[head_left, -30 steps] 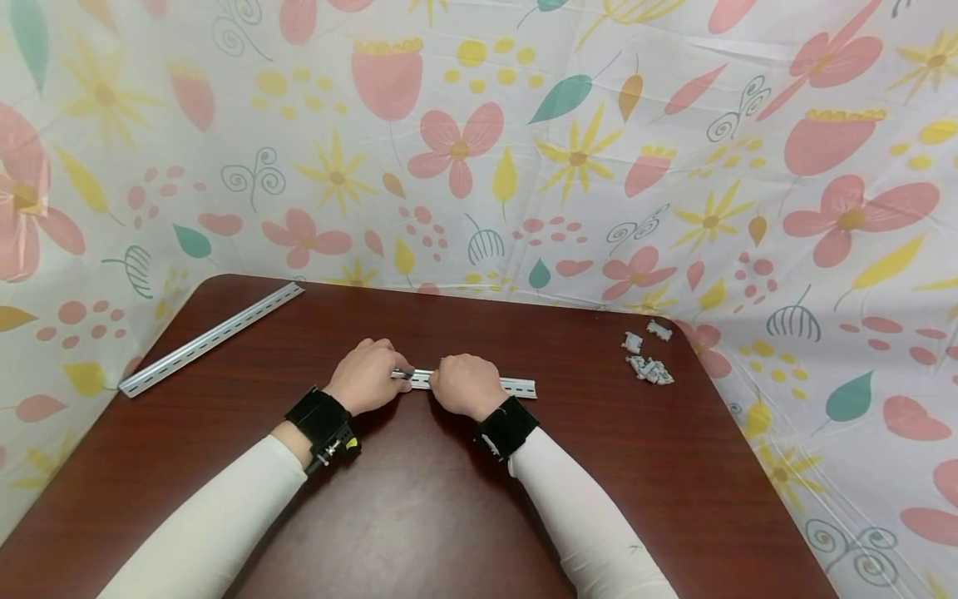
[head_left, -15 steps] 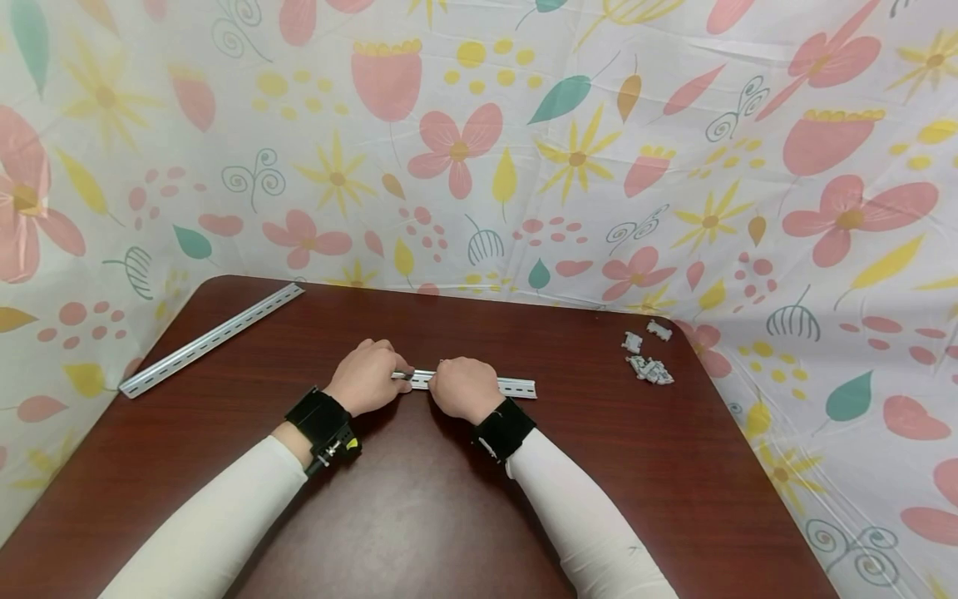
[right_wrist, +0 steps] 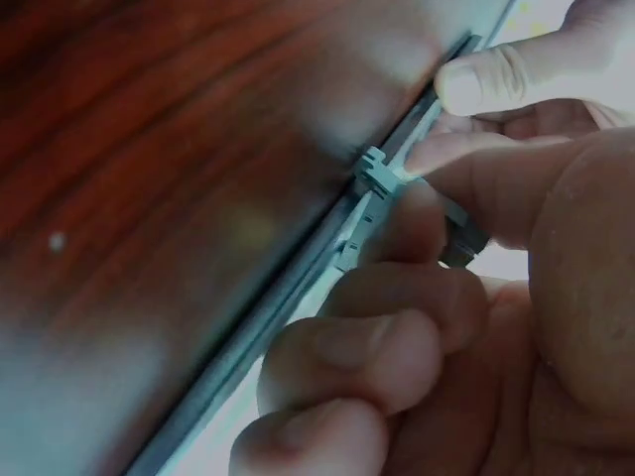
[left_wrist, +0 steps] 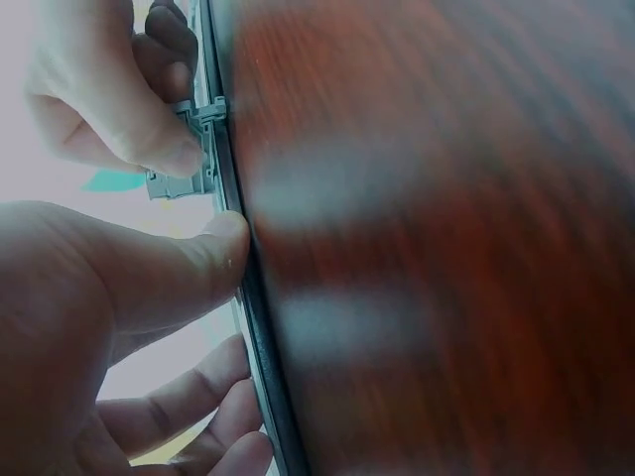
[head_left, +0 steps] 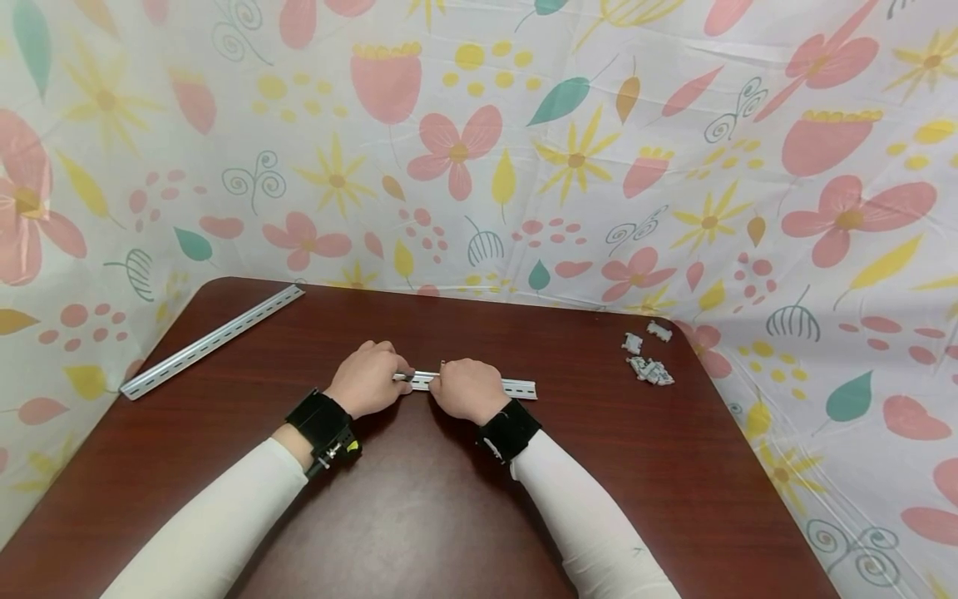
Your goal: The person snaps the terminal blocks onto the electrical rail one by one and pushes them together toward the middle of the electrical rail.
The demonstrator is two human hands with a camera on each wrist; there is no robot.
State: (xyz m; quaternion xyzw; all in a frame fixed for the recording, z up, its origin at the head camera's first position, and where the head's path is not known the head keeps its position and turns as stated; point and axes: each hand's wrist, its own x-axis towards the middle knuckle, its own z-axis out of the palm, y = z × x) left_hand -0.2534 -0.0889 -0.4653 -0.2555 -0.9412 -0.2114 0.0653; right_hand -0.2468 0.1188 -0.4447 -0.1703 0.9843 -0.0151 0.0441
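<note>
A short slotted metal DIN rail (head_left: 520, 389) lies crosswise mid-table, with both hands on it. My left hand (head_left: 367, 378) grips its left part, thumb on the near edge and fingers behind, as the left wrist view shows. Just to the right, my right hand (head_left: 467, 387) pinches a small grey plastic DIN-rail clip (right_wrist: 375, 171) between thumb and fingers. In the left wrist view the clip (left_wrist: 210, 114) sits across the rail, its hooked end right at the near edge. Fingers cover much of the clip, and the right hand hides the rail's middle.
A longer slotted rail (head_left: 213, 341) lies slantwise at the table's back left. Several loose grey plastic clips (head_left: 649, 370) are scattered near the back right corner. Behind the brown table (head_left: 389, 516) hangs a flower-patterned cloth (head_left: 479, 166).
Both hands stay at the same spots on the rail; the right hand shifts only very slightly. The loose clips and the longer rail have not moved.
</note>
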